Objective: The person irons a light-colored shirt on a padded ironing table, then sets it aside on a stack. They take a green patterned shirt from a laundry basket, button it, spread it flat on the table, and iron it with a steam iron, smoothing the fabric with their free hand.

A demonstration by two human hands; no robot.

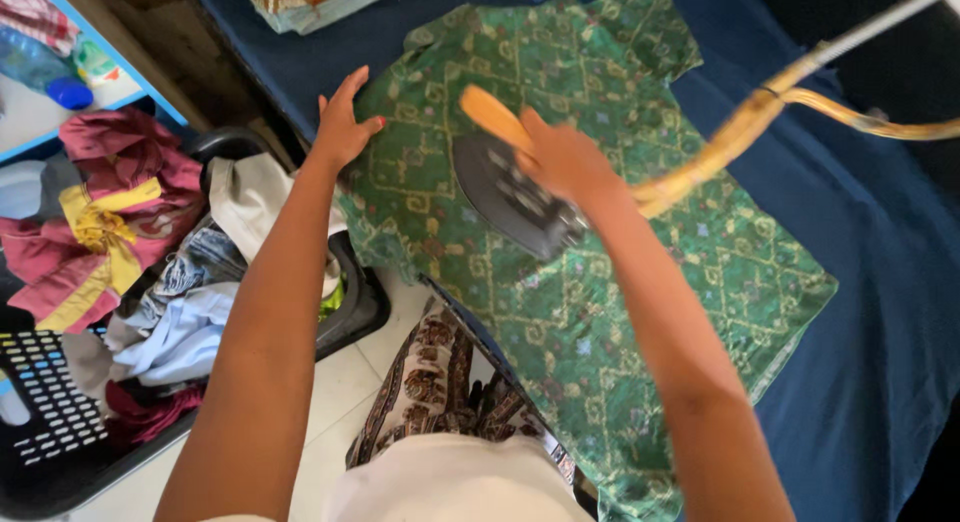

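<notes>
A green patterned shirt (620,272) lies spread flat on a dark blue padded surface (880,312). My right hand (562,160) grips the wooden handle of a dark iron (510,194) that rests on the middle of the shirt. A yellowish cord (740,132) runs from the iron up to the right. My left hand (345,122) lies flat with fingers spread on the shirt's left edge, pressing the cloth down.
A black laundry basket (60,462) heaped with clothes stands on the floor to the left. A blue shelf (150,77) holds bottles at the upper left. Folded cloth (310,2) lies at the top edge. Brown patterned fabric (430,382) hangs below the surface.
</notes>
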